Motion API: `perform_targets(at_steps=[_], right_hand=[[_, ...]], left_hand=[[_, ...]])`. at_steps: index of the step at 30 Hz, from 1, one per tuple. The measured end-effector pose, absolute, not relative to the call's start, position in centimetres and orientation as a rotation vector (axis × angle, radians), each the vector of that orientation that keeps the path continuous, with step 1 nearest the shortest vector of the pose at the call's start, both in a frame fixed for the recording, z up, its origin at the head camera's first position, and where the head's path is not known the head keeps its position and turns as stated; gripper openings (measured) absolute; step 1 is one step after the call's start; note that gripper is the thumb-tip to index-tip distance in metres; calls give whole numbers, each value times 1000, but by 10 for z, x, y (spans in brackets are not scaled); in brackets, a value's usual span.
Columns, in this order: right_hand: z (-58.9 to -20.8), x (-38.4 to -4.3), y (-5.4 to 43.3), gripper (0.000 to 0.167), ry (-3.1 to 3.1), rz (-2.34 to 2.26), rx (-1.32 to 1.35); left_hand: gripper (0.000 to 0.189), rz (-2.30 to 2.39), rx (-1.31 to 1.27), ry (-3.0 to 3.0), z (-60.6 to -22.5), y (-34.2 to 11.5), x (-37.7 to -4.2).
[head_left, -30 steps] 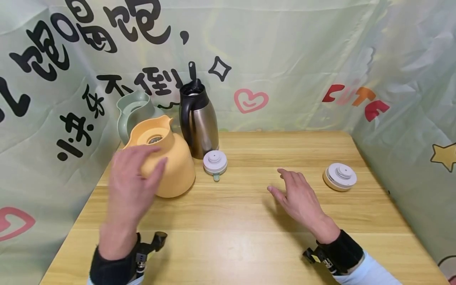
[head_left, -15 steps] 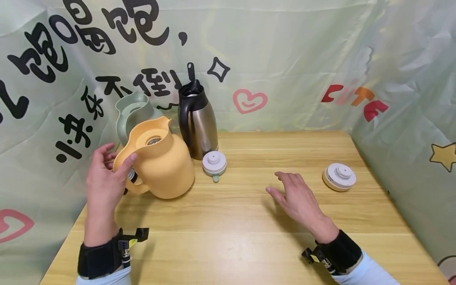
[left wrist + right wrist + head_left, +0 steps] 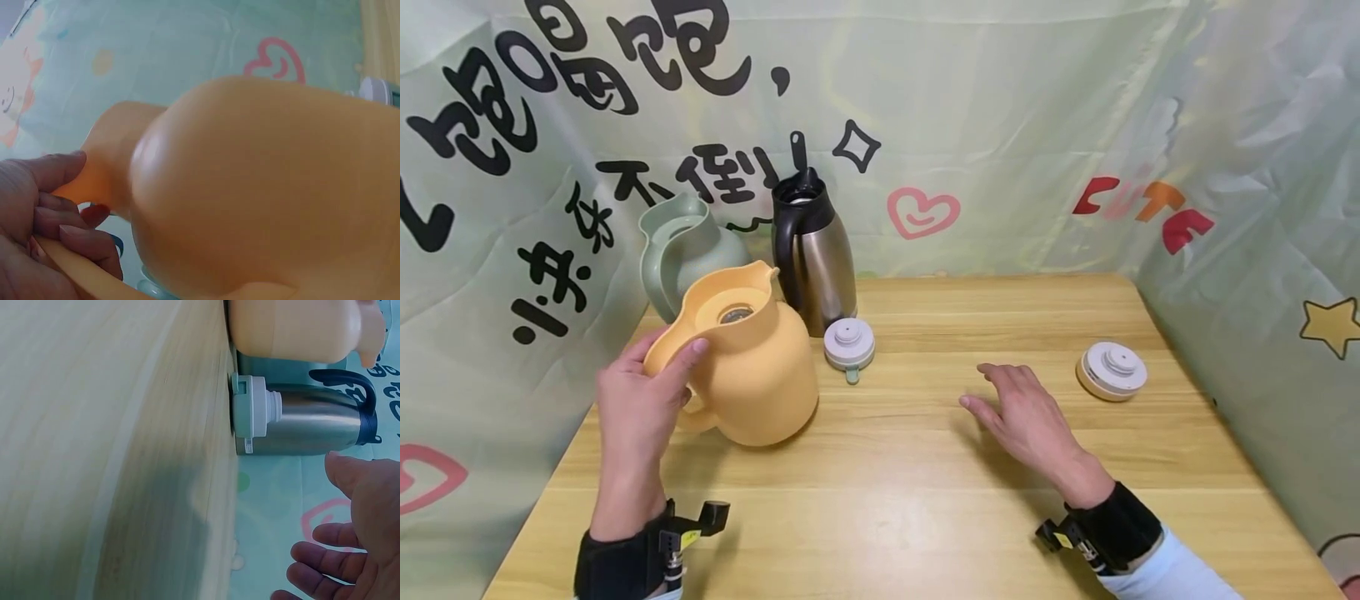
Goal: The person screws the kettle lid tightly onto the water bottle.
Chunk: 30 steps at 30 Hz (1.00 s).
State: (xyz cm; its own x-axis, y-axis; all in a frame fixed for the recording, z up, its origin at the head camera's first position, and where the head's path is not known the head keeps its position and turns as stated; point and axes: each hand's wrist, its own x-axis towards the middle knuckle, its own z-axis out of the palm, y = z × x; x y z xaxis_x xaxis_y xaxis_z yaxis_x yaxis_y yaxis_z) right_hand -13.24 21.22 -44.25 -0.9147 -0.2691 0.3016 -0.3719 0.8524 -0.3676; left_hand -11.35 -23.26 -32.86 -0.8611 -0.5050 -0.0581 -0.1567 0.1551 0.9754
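Note:
A yellow-orange thermos jug (image 3: 760,367) without its lid stands at the left of the table, its round mouth facing up. My left hand (image 3: 643,400) grips its handle, thumb on top near the rim; in the left wrist view the fingers curl round the handle beside the jug's body (image 3: 262,187). To the right, my right hand (image 3: 1037,425) hovers over the table with its fingers spread and holds nothing; the right wrist view shows that palm (image 3: 381,531) with loose fingers. A white lid with a yellow base (image 3: 1112,371) lies upside down beyond it.
Behind the yellow jug stand a green jug (image 3: 700,250) and a steel thermos (image 3: 820,258) with a black handle and raised top lever. Another white lid with a green tab (image 3: 850,343) lies before the steel one. Printed cloth (image 3: 1000,150) hangs behind the table.
My left hand has reached round to the yellow jug's handle, taken hold of it, and brought the jug slightly nearer and to the right. The right hand has stayed almost still.

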Motion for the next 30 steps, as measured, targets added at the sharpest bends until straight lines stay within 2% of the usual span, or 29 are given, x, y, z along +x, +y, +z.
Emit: perform_targets(at_steps=[8,16,30], right_hand=[[-442,-134,215,58,-2812,627,462],[-444,-137,219,58,-2811,623,450],[-443,-142,234,60,-2847,654,349]], left_hand=[[46,-1556,377,-2370,-330,-224,-95],[42,-1709,122,-2473,-329,-201,-91],[35,-1895,-81,-2288,-352,-127,-129]])
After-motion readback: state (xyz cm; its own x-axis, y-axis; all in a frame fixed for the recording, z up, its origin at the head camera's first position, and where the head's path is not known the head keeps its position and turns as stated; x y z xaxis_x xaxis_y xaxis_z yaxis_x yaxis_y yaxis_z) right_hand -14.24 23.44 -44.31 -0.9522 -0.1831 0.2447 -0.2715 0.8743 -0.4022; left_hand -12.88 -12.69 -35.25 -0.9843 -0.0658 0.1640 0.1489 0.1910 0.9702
